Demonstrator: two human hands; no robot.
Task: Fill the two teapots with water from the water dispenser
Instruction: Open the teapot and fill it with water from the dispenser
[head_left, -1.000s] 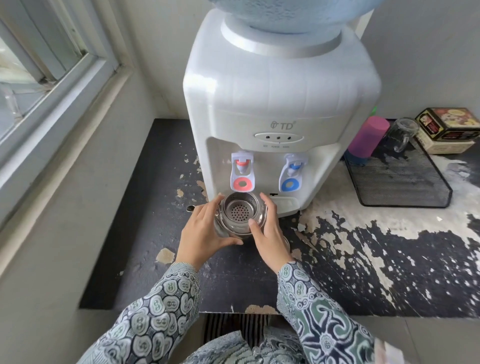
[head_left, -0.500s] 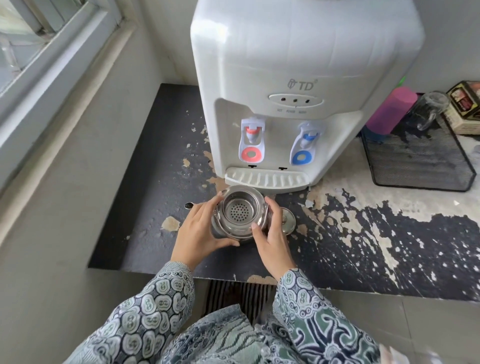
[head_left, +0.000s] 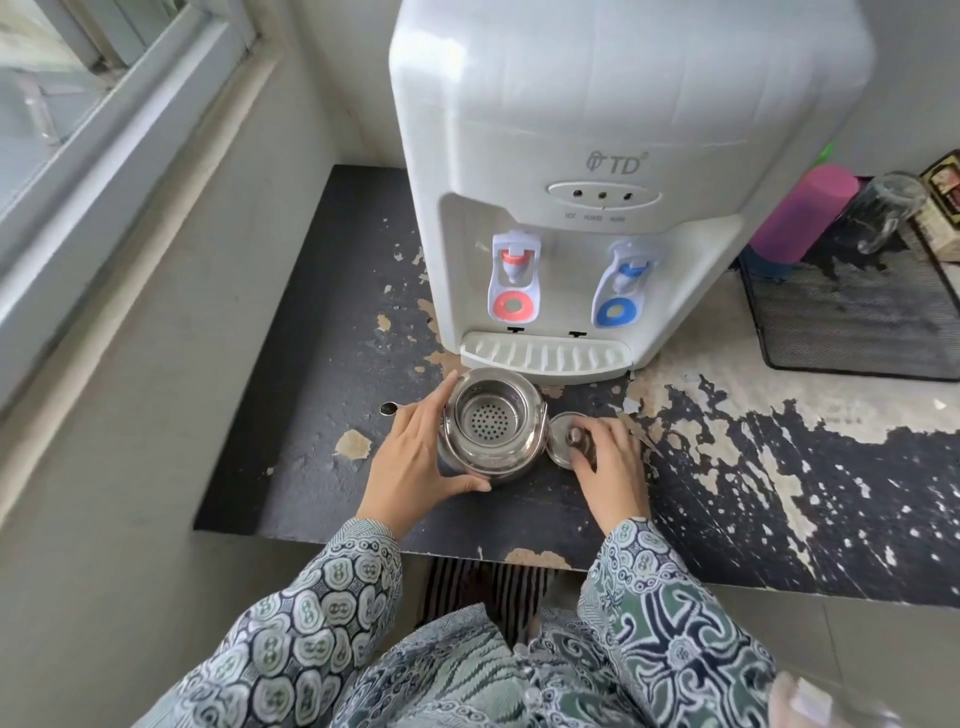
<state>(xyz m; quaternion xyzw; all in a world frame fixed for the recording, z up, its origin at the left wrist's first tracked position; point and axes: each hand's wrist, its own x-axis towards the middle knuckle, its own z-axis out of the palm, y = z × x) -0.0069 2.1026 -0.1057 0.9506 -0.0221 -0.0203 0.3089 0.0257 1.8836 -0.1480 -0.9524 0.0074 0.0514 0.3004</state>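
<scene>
Stainless steel teapot (head_left: 491, 428), lidless, perforated strainer basket showing inside, is sitting at frame centre on the peeling black countertop (head_left: 322, 374), just below the drip tray (head_left: 545, 358) of the white water dispenser (head_left: 597, 171). Left hand (head_left: 415, 462) is cupping the pot's left wall, fingers curved along its far side, thumb wrapping under its near side. Right hand (head_left: 608, 457) is resting partly closed over the steel lid (head_left: 569, 439), fingertips at its knob; the lid is lying flat just right of the pot, touching or nearly touching it. Whether the lid is actually pinched cannot be told.

Dispenser taps: red (head_left: 514, 283) at left, blue (head_left: 621, 291) at right, both above the tray, nothing standing beneath them.

Right of frame: black mesh tray (head_left: 857, 332), pink tumbler (head_left: 800, 218) and clear glass mug (head_left: 883, 213) lying on it, printed tin (head_left: 943, 192) at the edge. Upper left: window frame (head_left: 119, 104). Lower frame: patterned sleeves (head_left: 311, 623).
</scene>
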